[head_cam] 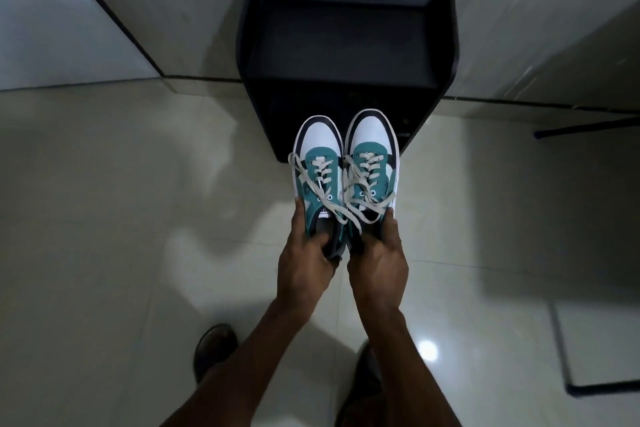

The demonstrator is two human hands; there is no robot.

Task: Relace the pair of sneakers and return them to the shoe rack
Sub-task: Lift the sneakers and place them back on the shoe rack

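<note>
We're gripping the teal-and-white laced sneakers by their heels, left hand (304, 255) on the left sneaker (317, 170), right hand (379, 258) on the right sneaker (372, 163), toes overlapping the black open shoe rack (346, 38).

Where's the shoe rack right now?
In the head view, the black shoe rack stands against the wall at top centre, straight ahead, just beyond the toes of the sneakers held side by side in both hands.
</note>
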